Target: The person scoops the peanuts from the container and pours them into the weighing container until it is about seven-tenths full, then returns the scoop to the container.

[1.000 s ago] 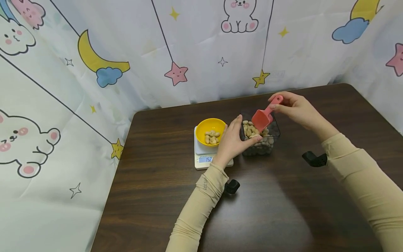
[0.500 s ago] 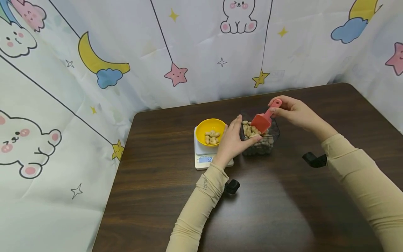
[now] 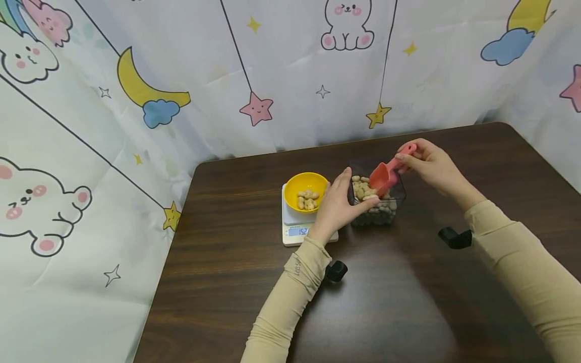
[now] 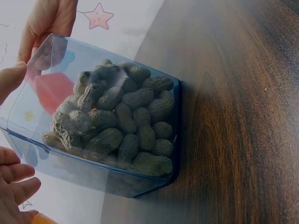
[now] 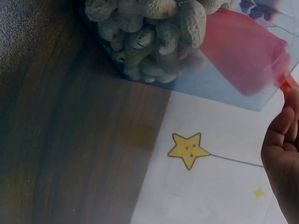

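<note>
A clear plastic container point(image 3: 375, 217) full of unshelled peanuts point(image 4: 126, 112) stands on the table. My left hand point(image 3: 336, 207) holds its near left corner, thumb along the front rim and fingers at the left side. My right hand point(image 3: 433, 164) pinches the handle of a pink scoop point(image 3: 382, 178). The scoop's blade is inside the container at the peanuts' right side, tilted downward; in the right wrist view the scoop point(image 5: 247, 56) shows through the clear wall. Left of the container, a yellow bowl point(image 3: 294, 187) with several peanuts point(image 3: 308, 200) sits on a white kitchen scale point(image 3: 290, 219).
The dark wooden table point(image 3: 227, 282) extends around the items. The scale's display point(image 3: 298, 232) appears to read 15.2, partly cut off by my left hand. A patterned curtain point(image 3: 290, 70) hangs behind the table. Black wrist devices point(image 3: 336, 271) are at both sleeves.
The scoop has gone lower into the container and turned, its handle now slanting further right. My right hand has shifted slightly right. My left hand, the bowl and the scale stay put.
</note>
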A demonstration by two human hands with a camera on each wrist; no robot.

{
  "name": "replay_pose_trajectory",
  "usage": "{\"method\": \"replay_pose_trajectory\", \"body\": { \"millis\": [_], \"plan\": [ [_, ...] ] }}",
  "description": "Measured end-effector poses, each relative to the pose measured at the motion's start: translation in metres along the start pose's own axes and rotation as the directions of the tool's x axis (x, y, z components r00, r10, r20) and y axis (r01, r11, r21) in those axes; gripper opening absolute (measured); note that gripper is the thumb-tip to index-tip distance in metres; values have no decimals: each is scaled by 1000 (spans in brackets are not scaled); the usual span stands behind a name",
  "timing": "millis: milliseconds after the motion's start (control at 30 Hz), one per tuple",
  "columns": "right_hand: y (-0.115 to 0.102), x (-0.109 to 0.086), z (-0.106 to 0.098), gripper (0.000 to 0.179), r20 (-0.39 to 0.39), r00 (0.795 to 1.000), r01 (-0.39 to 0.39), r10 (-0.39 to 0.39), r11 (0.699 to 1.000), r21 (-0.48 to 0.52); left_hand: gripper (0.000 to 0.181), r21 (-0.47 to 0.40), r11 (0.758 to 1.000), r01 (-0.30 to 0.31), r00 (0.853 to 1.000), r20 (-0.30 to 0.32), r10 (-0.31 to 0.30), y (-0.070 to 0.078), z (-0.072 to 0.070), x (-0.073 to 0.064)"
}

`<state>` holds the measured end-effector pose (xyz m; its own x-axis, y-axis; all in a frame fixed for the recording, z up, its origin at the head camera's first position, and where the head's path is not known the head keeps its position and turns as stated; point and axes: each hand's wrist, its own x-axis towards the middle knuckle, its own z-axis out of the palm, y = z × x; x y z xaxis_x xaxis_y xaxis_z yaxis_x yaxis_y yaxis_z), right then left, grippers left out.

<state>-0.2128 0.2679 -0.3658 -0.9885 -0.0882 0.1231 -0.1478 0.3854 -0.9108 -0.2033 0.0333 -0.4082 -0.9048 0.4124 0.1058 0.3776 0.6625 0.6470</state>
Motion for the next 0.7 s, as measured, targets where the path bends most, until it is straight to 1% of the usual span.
{"method": "replay_pose_trajectory", "body": {
  "millis": [133, 300, 367, 467, 533, 600, 700],
  "plan": [
    [3, 1, 5, 18, -38, 999, 6, -4, 998, 62, 94, 1, 1000, -6, 1000, 1, 6, -1, 0, -1],
    [5, 3, 9, 18, -25, 999, 22, -19, 992, 124, 94, 4, 1000, -12, 1000, 4, 12, -1, 0, -1],
    [4, 3, 10, 18, -19, 999, 36, -34, 993, 113, 94, 0, 1000, -13, 1000, 3, 13, -1, 0, -1],
    [2, 1, 11, 19, -6, 998, 65, -65, 997, 36, 94, 10, 1000, -10, 1000, -2, 10, -1, -1, 0],
    [-1, 0, 13, 21, 9, 996, 92, -91, 995, -50, 95, 21, 1000, -11, 1000, -5, 11, -1, -1, 1],
    [-4, -1, 15, 25, 28, 992, 128, -125, 981, -145, 95, 33, 999, -11, 1000, -5, 11, -1, -1, 1],
    [-8, -4, 19, 27, 77, 979, 201, -188, 947, -251, 95, 38, 999, -9, 1000, -3, 9, -2, -1, 2]
  ]
}}
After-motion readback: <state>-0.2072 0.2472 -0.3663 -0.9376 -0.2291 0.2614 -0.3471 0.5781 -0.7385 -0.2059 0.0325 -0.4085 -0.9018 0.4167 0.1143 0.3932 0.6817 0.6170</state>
